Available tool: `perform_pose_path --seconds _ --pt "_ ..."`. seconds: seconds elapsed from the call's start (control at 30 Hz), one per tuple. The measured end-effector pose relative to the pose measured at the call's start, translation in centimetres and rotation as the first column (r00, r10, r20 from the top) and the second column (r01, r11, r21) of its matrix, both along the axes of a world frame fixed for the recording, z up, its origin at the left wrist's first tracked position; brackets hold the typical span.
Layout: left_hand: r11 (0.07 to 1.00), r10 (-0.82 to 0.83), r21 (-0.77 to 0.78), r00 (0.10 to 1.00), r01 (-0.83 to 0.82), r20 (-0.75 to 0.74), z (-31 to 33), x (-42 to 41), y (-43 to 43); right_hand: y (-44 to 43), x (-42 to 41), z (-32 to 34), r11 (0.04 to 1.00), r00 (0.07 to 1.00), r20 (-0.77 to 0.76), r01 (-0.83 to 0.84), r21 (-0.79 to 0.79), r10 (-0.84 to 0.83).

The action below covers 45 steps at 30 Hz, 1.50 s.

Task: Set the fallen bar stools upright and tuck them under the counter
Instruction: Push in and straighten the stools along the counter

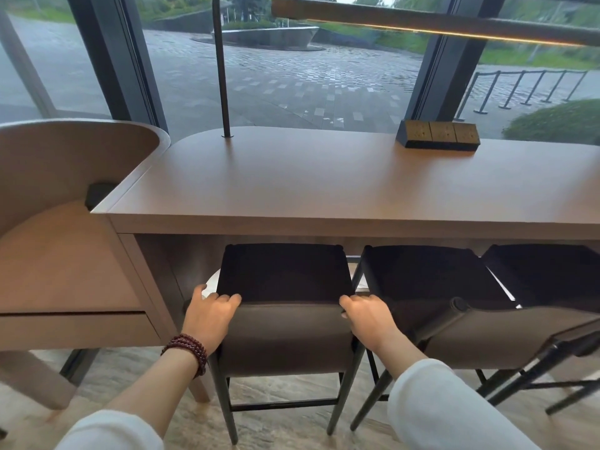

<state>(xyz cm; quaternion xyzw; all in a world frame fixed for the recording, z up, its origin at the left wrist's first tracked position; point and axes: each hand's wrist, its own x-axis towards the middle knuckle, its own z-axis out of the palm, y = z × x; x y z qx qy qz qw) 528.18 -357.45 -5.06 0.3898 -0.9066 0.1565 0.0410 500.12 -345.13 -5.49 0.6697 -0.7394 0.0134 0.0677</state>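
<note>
Item: dark-seated bar stool with low brown leather back [285, 332], upright, seat partly under the tan wooden counter [324, 196]. Left hand [209, 316] and right hand [365, 315] curl over the backrest corners. Risk: uneven push could knock the neighbouring dark stool [431, 287].

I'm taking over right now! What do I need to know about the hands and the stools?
Left hand and right hand: each grips one end of the backrest top of the left stool.
That stool: upright, seat partly under the counter.
Middle stool and right stool: upright, seats also partly under.
Done: all three stools in view stand up.
Left: probably push the held stool further in, then check the other two.
</note>
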Motion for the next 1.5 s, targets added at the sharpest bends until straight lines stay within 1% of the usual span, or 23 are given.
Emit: perform_pose_path --seconds 0.1,0.23,0.37,0.43,0.5,0.53,0.6,0.63,0.73,0.83,0.93,1.0,1.2,1.37,1.5 --pt "1.0 -0.004 0.014 1.0 0.004 -0.016 0.2 0.1 -0.6 -0.2 0.0 0.1 1.0 1.0 0.003 0.007 -0.018 -0.007" --pt "0.997 0.016 0.077 1.0 -0.016 0.003 0.0 0.2 -1.5 -0.6 0.5 -0.3 0.999 1.0 -0.015 0.018 -0.03 -0.019" --pt "0.994 0.04 0.102 0.999 -0.042 0.026 -0.3 0.2 -1.6 -0.6 0.6 -0.4 0.999 1.0 -0.007 0.008 -0.041 -0.008" --pt "0.982 0.058 0.179 0.998 -0.064 0.037 0.6 -0.1 -1.1 -0.4 0.7 -0.1 1.0 1.0 0.009 0.01 -0.027 -0.01" --pt "0.973 0.087 0.215 0.996 -0.084 0.0 1.5 -1.1 -0.5 -0.2 0.9 0.3 1.0 0.999 0.04 0.019 -0.002 -0.019" --pt "0.966 0.068 0.252 0.998 -0.062 -0.015 1.7 -1.8 -0.2 -0.1 0.8 0.6 1.0 0.997 0.069 0.019 0.008 -0.019" --pt "0.955 -0.006 0.294 0.991 0.045 -0.13 1.7 -3.6 0.4 0.3 0.8 1.2 1.0 0.982 0.19 0.017 -0.008 -0.016" --pt "0.951 -0.037 0.296 0.982 0.092 -0.187 1.9 -4.6 0.8 0.5 0.8 1.6 0.999 0.972 0.236 0.018 -0.04 -0.008" --pt "0.932 -0.14 0.282 0.945 0.226 -0.294 3.2 -8.0 2.6 1.6 0.3 2.7 0.989 0.954 0.298 0.055 -0.139 -0.011" --pt "0.91 -0.172 0.284 0.899 0.302 -0.403 4.5 -11.2 4.3 2.9 -0.7 3.5 0.959 0.94 0.339 0.135 -0.249 -0.044" --pt "0.888 -0.188 0.295 0.865 0.352 -0.465 5.6 -14.1 5.9 5.3 -2.4 4.4 0.929 0.921 0.378 0.22 -0.299 -0.096" --pt "0.876 -0.209 0.3 0.859 0.376 -0.466 6.3 -16.3 7.2 7.5 -3.9 4.9 0.908 0.902 0.413 0.273 -0.317 -0.127" --pt "0.85 -0.243 0.312 0.842 0.424 -0.482 6.9 -23.5 12.7 14.7 -10.6 5.2 0.868 0.889 0.398 0.369 -0.333 -0.226" --pt "0.848 -0.226 0.333 0.851 0.412 -0.475 6.5 -30.7 18.6 21.1 -17.3 5.6 0.863 0.884 0.373 0.404 -0.305 -0.282" --pt "0.847 -0.197 0.367 0.869 0.383 -0.454 6.4 -35.1 22.7 24.7 -22.1 5.4 0.864 0.87 0.365 0.435 -0.252 -0.332"
